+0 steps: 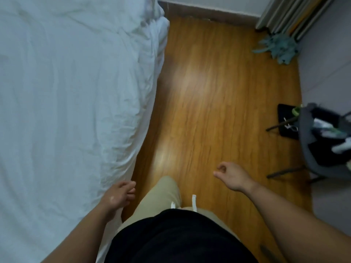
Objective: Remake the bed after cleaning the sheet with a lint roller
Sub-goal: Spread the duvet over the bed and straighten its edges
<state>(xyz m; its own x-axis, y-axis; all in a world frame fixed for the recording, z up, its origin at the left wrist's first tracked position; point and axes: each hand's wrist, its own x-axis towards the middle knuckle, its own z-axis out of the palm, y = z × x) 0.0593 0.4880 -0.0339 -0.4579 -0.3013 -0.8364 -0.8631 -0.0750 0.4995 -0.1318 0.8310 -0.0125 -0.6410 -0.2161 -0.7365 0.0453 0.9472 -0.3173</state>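
Note:
A white, wrinkled sheet (72,103) covers the bed that fills the left half of the head view, with bunched folds along its right edge and at the far corner. My left hand (121,194) hangs at the bed's right edge, fingers loosely curled, holding nothing that I can see. Over the wooden floor, my right hand (229,175) is apart from the bed, fingers loosely curled and empty. No lint roller is in view.
A strip of wooden floor (218,95) runs between the bed and a grey area on the right. A dark chair (322,141) loaded with items stands at the right. A teal mop head (279,48) lies near the far wall.

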